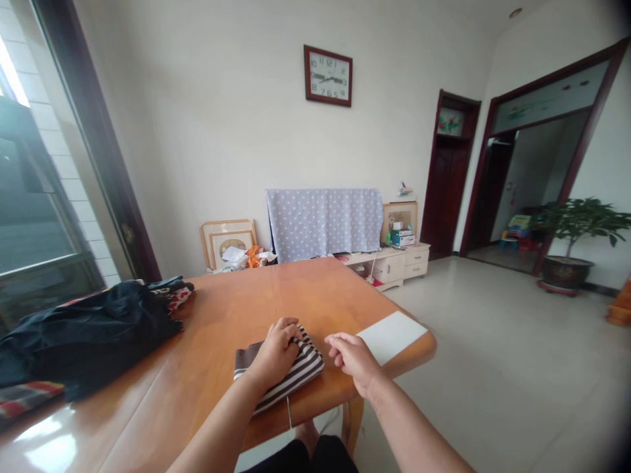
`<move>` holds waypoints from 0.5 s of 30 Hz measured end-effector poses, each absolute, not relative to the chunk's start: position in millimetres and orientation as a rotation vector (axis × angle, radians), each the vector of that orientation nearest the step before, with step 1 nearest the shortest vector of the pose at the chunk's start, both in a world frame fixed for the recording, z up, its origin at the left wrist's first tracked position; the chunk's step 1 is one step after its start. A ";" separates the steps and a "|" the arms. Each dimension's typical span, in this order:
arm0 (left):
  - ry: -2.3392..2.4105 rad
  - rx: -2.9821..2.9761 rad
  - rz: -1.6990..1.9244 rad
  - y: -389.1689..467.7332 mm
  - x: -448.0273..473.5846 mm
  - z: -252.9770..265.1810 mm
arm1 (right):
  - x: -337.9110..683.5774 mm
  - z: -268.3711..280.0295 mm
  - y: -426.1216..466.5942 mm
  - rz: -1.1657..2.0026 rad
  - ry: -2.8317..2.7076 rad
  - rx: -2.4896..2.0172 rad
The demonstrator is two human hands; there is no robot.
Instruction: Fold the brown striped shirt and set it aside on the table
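Note:
A folded brown-and-white striped knit garment lies near the front edge of the wooden table. My left hand is on top of it, fingers curled down onto the cloth near its far edge. The fingertips are partly hidden. To the right of the garment and apart from it, my right hand is closed, thumb against the bent fingers. Nothing shows between them. A white sheet lies on the table corner just beyond my right hand. A thin pale cord hangs below the garment at the table edge.
Dark clothes are heaped on the table's left side. Past the table stand a low white cabinet and something draped in a dotted cloth. Framed pictures lean on the wall. A potted plant stands at right.

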State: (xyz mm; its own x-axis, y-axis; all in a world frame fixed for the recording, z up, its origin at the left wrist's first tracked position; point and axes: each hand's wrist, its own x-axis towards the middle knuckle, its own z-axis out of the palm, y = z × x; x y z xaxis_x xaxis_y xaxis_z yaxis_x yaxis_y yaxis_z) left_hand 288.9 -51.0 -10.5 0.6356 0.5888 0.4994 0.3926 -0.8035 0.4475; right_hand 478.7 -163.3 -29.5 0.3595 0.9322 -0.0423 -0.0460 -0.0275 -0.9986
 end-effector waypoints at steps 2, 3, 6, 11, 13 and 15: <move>0.795 2.512 1.020 -52.0 285.7 -13.5 | 482.1 -28.7 -166.1 1.095 -0.866 -1.292; 0.793 2.500 1.041 -52.9 284.6 -14.4 | 482.7 -27.3 -167.8 1.148 -0.882 -1.254; 0.787 2.495 1.062 -56.4 283.6 -14.0 | 481.4 -21.0 -171.7 1.250 -0.961 -1.190; 0.797 2.512 1.083 -61.8 283.1 -11.5 | 478.0 -8.6 -169.5 1.411 -1.190 -1.231; 0.803 2.510 1.119 -62.9 281.9 -11.6 | 477.5 -5.4 -167.9 1.432 -1.282 -1.259; 0.812 2.504 1.147 -63.2 280.3 -12.1 | 476.9 -4.3 -167.7 1.433 -1.290 -1.256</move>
